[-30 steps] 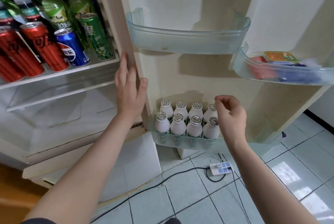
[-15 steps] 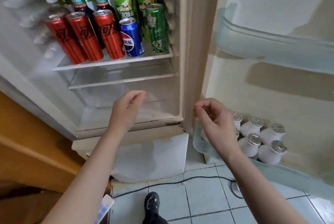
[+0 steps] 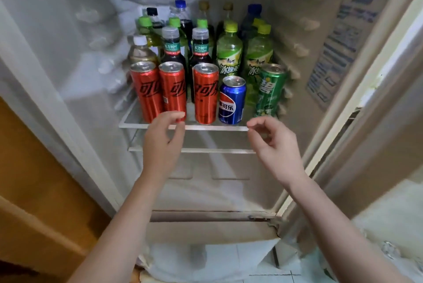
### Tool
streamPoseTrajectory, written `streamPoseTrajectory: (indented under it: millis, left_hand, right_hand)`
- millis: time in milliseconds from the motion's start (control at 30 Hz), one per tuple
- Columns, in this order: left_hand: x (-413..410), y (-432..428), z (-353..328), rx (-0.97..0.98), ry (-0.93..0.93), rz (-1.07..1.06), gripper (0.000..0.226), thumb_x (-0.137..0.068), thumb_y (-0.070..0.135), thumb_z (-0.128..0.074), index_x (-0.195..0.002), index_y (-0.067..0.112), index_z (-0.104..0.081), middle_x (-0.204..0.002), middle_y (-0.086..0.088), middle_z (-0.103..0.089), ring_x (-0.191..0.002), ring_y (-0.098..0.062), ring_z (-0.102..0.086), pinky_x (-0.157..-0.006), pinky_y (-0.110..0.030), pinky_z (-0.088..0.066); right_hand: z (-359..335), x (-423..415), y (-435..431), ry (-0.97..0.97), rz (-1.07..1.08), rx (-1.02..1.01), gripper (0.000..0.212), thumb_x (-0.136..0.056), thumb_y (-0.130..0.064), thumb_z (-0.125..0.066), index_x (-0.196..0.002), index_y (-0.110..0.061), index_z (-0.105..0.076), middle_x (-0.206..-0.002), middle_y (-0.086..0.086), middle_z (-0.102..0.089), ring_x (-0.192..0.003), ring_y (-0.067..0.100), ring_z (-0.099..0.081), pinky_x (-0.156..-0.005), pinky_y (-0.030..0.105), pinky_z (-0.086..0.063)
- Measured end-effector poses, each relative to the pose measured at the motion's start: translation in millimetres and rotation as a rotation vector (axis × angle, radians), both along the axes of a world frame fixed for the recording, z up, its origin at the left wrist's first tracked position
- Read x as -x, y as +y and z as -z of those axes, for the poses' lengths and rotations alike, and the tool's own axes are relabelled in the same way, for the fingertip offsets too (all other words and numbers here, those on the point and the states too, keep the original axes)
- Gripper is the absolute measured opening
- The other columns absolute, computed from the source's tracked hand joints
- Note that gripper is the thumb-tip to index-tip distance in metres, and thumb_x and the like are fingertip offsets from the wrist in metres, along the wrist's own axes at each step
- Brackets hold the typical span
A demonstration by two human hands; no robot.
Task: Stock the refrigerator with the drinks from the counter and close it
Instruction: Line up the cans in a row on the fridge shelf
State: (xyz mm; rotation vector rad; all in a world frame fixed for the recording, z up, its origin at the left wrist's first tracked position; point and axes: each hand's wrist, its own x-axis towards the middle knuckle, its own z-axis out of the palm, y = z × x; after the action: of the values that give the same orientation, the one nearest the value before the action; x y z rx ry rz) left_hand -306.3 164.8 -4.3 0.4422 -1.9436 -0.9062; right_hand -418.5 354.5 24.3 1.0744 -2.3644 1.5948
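Observation:
The refrigerator stands open in front of me. Its glass shelf [image 3: 183,126] carries three red cola cans [image 3: 204,94], a blue Pepsi can [image 3: 231,101], a green can [image 3: 270,89] and several bottles [image 3: 229,50] behind them. My left hand [image 3: 161,143] hovers just in front of the shelf edge below the red cans, fingers loosely curled, holding nothing. My right hand [image 3: 273,145] hangs at the same height to the right, fingers loosely curled and empty. The open door [image 3: 389,122] runs along the right edge.
A lower glass shelf [image 3: 192,150] and the white crisper cover [image 3: 206,191] lie below the hands. A wooden cabinet [image 3: 34,179] stands to the left of the fridge. White floor tiles [image 3: 263,269] show at the bottom.
The view has swung left from the door's bottle rack to face the fridge interior. My left hand left the fridge frame; both hands now hover empty before the can shelf.

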Motion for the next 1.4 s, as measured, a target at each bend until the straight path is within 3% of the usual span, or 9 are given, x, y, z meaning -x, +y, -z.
streamPoseTrajectory:
  millis: [167, 267, 333, 433, 667, 900, 1033, 1133, 1400]
  left_hand:
    - [16.0, -45.4, -21.8, 0.242, 0.057, -0.140, 0.022, -0.085, 0.013, -0.056, -0.104, 0.009, -0.067, -0.113, -0.004, -0.063, -0.110, -0.020, -0.054, -0.100, -0.025, -0.035]
    - [28.1, -54.3, -27.7, 0.272, 0.069, -0.092, 0.027, -0.083, 0.012, -0.057, -0.109, 0.009, -0.065, -0.116, 0.000, -0.059, -0.113, -0.018, -0.052, -0.104, -0.029, -0.037]
    - [36.6, -52.5, -25.6, 0.201, 0.119, 0.054, 0.031, -0.085, 0.009, -0.058, -0.116, 0.008, -0.060, -0.122, 0.003, -0.053, -0.117, -0.015, -0.051, -0.101, -0.041, -0.044]
    - [51.8, -43.3, -14.7, 0.117, 0.130, 0.250, 0.044, -0.088, 0.010, -0.058, -0.131, 0.008, -0.048, -0.139, -0.002, -0.043, -0.133, -0.015, -0.041, -0.104, -0.049, -0.042]
    - [85.1, -32.2, 6.0, -0.185, -0.090, 0.341, 0.079, -0.093, 0.013, -0.058, -0.146, 0.031, -0.003, -0.158, -0.003, -0.016, -0.146, -0.014, -0.019, -0.118, -0.043, -0.022]
    - [93.2, -37.8, 13.7, -0.148, -0.152, 0.302, 0.071, -0.094, 0.013, -0.055, -0.151, 0.012, -0.013, -0.156, -0.001, -0.024, -0.143, -0.010, -0.023, -0.114, -0.019, -0.017]
    - [101.4, -37.3, 20.3, -0.112, -0.173, 0.283, 0.071, -0.094, 0.019, -0.057, -0.151, 0.016, -0.016, -0.155, -0.002, -0.029, -0.141, -0.012, -0.029, -0.115, -0.029, -0.025]
    - [113.2, -26.3, 24.2, -0.104, -0.169, 0.289, 0.072, -0.092, 0.021, -0.060, -0.151, 0.020, -0.018, -0.152, 0.005, -0.033, -0.137, -0.009, -0.036, -0.107, -0.018, -0.027]
    - [136.6, -4.0, 26.5, -0.079, -0.129, 0.296, 0.075, -0.089, 0.023, -0.064, -0.150, 0.021, -0.021, -0.147, 0.001, -0.042, -0.131, -0.013, -0.044, -0.106, -0.026, -0.035]
  right_hand:
    - [-19.7, 25.4, -45.8, 0.178, 0.202, 0.002, 0.024, -0.084, -0.013, -0.063, -0.108, -0.014, -0.062, -0.107, -0.004, -0.063, -0.098, 0.014, -0.060, -0.086, 0.031, -0.050]
    - [-19.8, 35.9, -66.8, 0.286, 0.302, -0.027, 0.036, -0.081, -0.016, -0.066, -0.116, -0.014, -0.059, -0.114, -0.002, -0.059, -0.106, 0.016, -0.055, -0.085, 0.017, -0.039]
    - [-15.5, 41.7, -79.1, 0.291, 0.337, -0.080, 0.046, -0.080, -0.019, -0.068, -0.124, -0.016, -0.054, -0.124, -0.001, -0.056, -0.113, 0.016, -0.052, -0.083, 0.014, -0.034]
    - [-5.5, 49.5, -92.7, 0.248, 0.337, -0.158, 0.056, -0.081, -0.027, -0.068, -0.133, -0.022, -0.048, -0.133, -0.002, -0.050, -0.120, 0.016, -0.049, -0.089, 0.025, -0.041]
    - [10.5, 63.2, -105.9, 0.100, 0.252, -0.054, 0.062, -0.076, -0.033, -0.075, -0.127, -0.033, -0.039, -0.123, -0.006, -0.055, -0.106, 0.008, -0.054, -0.078, 0.020, -0.041]
    - [14.5, 54.5, -95.8, 0.076, 0.256, 0.138, 0.062, -0.075, -0.027, -0.078, -0.126, -0.029, -0.043, -0.121, -0.009, -0.059, -0.106, 0.006, -0.060, -0.090, 0.028, -0.051]
    - [8.9, 38.9, -69.5, 0.088, 0.317, 0.291, 0.060, -0.071, -0.036, -0.079, -0.122, -0.035, -0.046, -0.115, -0.026, -0.057, -0.105, -0.004, -0.058, -0.085, 0.016, -0.049]
    - [7.7, 29.5, -45.0, 0.090, 0.312, 0.353, 0.060, -0.069, -0.044, -0.077, -0.121, -0.037, -0.047, -0.114, -0.032, -0.056, -0.102, -0.004, -0.060, -0.082, 0.012, -0.048]
    - [26.6, 29.6, -8.1, 0.082, 0.327, 0.321, 0.060, -0.070, -0.024, -0.083, -0.116, -0.042, -0.049, -0.114, -0.022, -0.059, -0.103, 0.004, -0.062, -0.084, 0.015, -0.050]
